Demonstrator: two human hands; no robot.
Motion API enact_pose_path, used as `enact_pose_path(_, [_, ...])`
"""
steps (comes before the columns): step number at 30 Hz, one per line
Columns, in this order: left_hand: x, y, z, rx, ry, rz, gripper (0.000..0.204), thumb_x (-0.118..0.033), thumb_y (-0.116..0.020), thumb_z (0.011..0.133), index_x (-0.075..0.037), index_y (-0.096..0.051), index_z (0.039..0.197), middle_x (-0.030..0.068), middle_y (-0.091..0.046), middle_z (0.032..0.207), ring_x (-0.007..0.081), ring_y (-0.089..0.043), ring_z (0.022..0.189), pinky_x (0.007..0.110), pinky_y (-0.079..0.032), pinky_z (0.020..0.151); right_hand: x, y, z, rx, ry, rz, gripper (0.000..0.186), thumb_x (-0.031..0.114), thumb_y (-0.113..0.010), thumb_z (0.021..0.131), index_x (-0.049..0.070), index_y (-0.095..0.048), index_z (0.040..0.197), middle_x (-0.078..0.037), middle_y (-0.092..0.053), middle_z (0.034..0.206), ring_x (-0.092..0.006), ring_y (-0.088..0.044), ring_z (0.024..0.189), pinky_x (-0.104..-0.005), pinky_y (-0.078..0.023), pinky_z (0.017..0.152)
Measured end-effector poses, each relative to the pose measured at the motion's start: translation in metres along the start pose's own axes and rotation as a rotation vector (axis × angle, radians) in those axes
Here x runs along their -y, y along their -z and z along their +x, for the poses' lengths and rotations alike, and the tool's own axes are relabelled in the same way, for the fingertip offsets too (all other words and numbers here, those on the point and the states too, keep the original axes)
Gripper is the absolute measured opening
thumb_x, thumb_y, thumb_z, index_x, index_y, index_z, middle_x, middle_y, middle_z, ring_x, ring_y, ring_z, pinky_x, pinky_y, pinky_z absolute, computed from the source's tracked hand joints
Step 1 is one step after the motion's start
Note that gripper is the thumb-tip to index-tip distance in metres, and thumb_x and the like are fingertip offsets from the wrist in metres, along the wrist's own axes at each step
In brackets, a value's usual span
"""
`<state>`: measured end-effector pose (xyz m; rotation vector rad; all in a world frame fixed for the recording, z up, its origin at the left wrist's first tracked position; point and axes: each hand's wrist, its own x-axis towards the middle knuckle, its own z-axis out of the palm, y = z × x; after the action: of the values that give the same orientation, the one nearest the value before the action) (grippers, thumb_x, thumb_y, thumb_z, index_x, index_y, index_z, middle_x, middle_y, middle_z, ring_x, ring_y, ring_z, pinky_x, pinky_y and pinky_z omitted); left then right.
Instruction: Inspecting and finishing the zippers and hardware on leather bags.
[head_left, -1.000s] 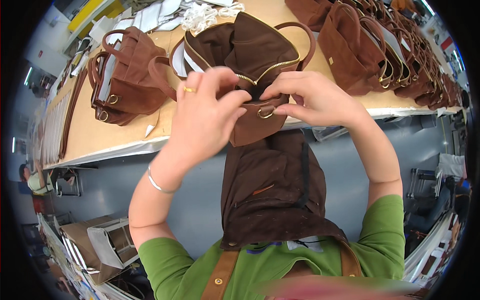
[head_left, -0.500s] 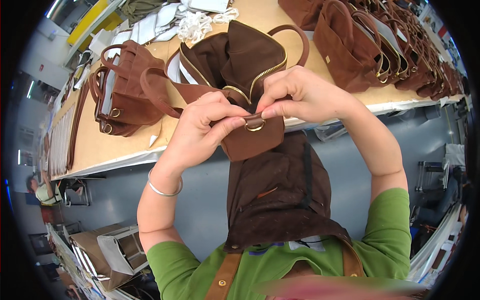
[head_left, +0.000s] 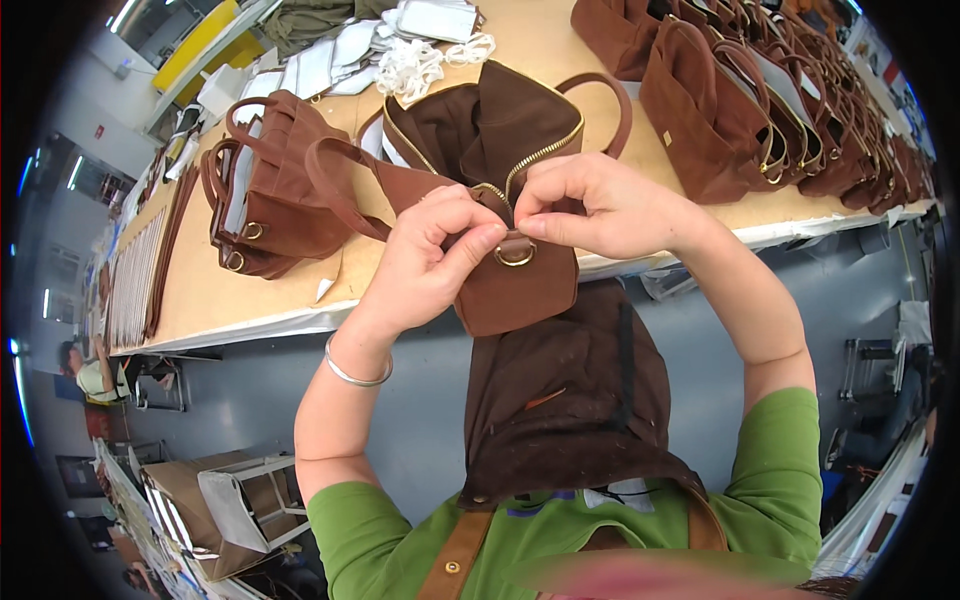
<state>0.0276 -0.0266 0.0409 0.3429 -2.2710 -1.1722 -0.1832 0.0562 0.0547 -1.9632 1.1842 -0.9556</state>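
Note:
A brown handbag (head_left: pixel 520 302) with a dark brown lining (head_left: pixel 480 120) stands at the table's front edge, its gold zipper (head_left: pixel 545 150) spread wide. Its near end hangs past the edge and bears a short leather tab with a gold D-ring (head_left: pixel 514 257). My left hand (head_left: pixel 437 258) is closed, thumb and fingers pinching the bag's rim just left of the tab. From the other side my right hand (head_left: pixel 600 208) pinches at the same rim, by the zipper's near end. The fingers hide exactly what lies between the tips.
A second brown handbag (head_left: pixel 275 190) lies left on the table (head_left: pixel 235 300). Many more bags (head_left: pixel 715 120) crowd the right side. White cords (head_left: pixel 410 68) and pale panels (head_left: pixel 350 45) lie at the back. Stacked strips (head_left: pixel 140 265) sit far left, and a person (head_left: pixel 95 375) is beyond.
The whole view has shifted a little, so the bag and table sit slightly lower and to the right. My fingertips have moved slightly off the tab, which now shows more fully.

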Motion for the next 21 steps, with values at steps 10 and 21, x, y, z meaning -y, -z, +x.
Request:
enact_pose_path(10, [0.004, -0.016, -0.01, 0.045, -0.099, 0.19, 0.01, -0.011, -0.063, 0.087, -0.003, -0.064, 0.083, 0.0058, -0.052, 0.07, 0.0212, -0.047, 0.069, 0.032, -0.038, 0.067, -0.002, -0.016, -0.011, -0.002, -0.12, -0.068, 0.013, 0.014, -0.068, 0.083, 0.002, -0.067, 0.079, -0.007, -0.059, 0.072, -0.0197, -0.058, 0.069, -0.0317, -0.044, 0.062])
enact_pose_path(21, [0.014, -0.025, -0.005, -0.097, -0.151, 0.339, 0.004, -0.005, -0.066, 0.08, -0.003, -0.063, 0.078, 0.008, -0.052, 0.07, 0.0264, -0.049, 0.071, 0.036, -0.041, 0.066, -0.022, -0.029, -0.018, -0.221, -0.051, -0.045, 0.009, 0.01, -0.067, 0.084, 0.002, -0.067, 0.082, -0.004, -0.052, 0.068, -0.0154, -0.049, 0.063, -0.0298, -0.04, 0.057])
